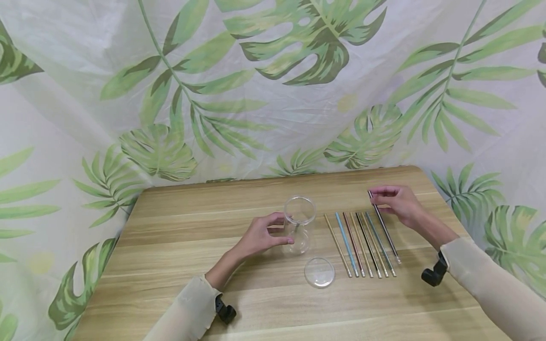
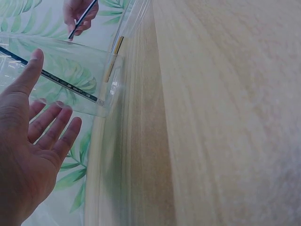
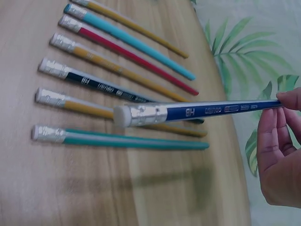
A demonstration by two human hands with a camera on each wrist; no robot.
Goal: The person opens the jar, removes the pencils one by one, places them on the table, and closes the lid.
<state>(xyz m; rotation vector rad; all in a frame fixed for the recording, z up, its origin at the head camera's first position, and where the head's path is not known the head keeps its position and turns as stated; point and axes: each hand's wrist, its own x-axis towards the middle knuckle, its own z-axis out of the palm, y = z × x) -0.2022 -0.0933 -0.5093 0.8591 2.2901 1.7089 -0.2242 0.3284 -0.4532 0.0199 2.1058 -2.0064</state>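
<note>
My right hand (image 1: 398, 204) pinches a dark blue pencil (image 3: 202, 110) near its far end, raised over the table, its white eraser end toward me. Left of it several pencils (image 1: 362, 244) lie in a row, yellow, light blue, red, black and green, erasers toward me. Around the left side of an upright clear jar (image 1: 300, 232) is my left hand (image 1: 262, 235), its fingers fairly straight and its thumb overlapping the wall. Inside the jar a dark HB pencil (image 2: 70, 87) stands slanted, eraser end down.
A round clear lid (image 1: 320, 273) lies on the wooden table (image 1: 179, 237) just in front of the jar. Behind the table hangs a leaf-patterned cloth (image 1: 230, 118). The table's right edge runs close by my right forearm.
</note>
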